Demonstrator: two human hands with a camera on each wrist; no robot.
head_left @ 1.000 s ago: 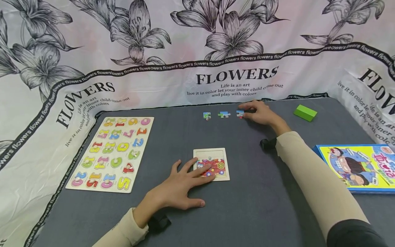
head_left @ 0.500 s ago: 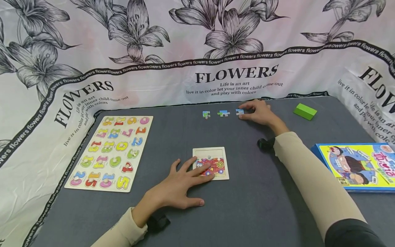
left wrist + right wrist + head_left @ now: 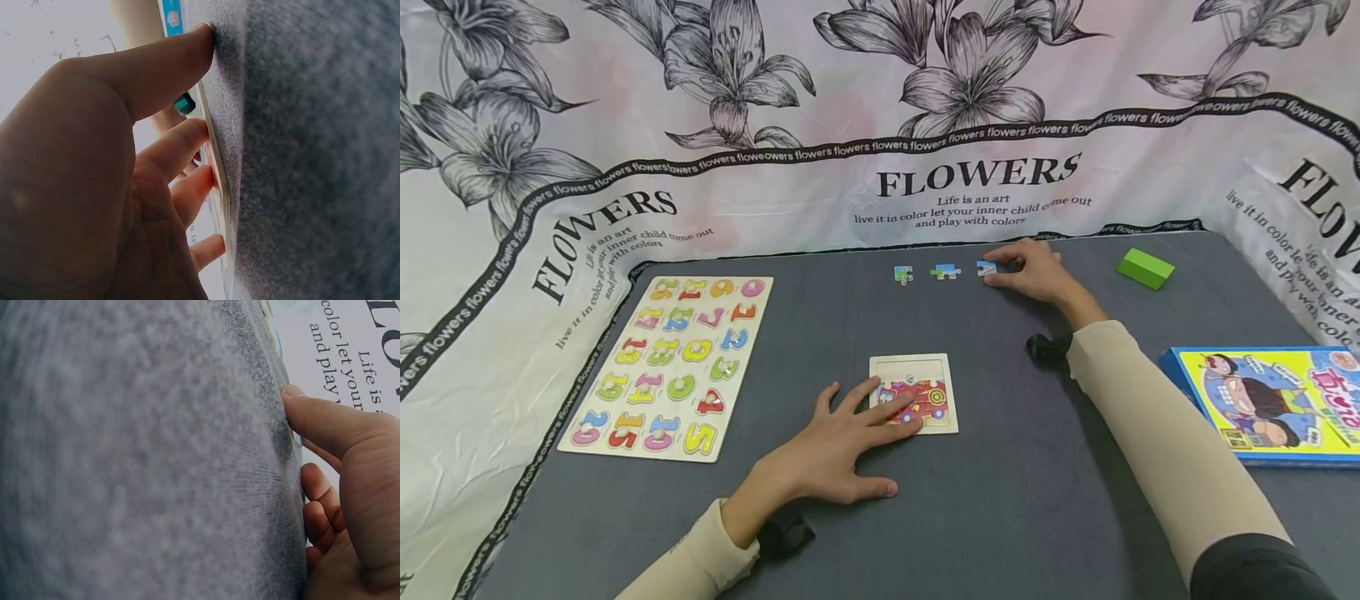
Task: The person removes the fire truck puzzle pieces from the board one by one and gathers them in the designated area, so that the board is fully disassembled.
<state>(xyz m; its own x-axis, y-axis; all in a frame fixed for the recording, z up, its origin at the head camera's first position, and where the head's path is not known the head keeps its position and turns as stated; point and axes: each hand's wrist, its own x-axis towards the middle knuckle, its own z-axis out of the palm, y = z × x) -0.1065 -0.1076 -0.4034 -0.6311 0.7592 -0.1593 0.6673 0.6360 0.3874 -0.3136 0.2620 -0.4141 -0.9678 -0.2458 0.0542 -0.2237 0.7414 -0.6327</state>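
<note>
My left hand (image 3: 838, 458) lies with spread, straight fingers on a small wooden puzzle tray (image 3: 953, 421). A red vehicle picture (image 3: 936, 398) fills its lower part, partly covered by my fingers. The left wrist view shows fingertips (image 3: 201, 178) touching the thin tray and the thumb on the cloth. At the far edge, my right hand (image 3: 1037, 273) pinches a blue jigsaw piece (image 3: 986, 267) flat on the table between thumb and forefinger. To its left lie a blue-green jigsaw piece (image 3: 946, 272) and another jigsaw piece (image 3: 903, 273), apart from each other.
On the left lies a number puzzle board (image 3: 673, 367) with colourful digits. A green block (image 3: 1145, 268) is right of my right hand. A yellow and blue box (image 3: 1270, 408) lies at the right edge, beside my right forearm. A flower-printed cloth (image 3: 775, 208) hangs behind the grey table.
The right thumb and forefinger have come to the edges of the rightmost jigsaw piece. My left hand has stayed on the tray. The head view has shifted slightly.
</note>
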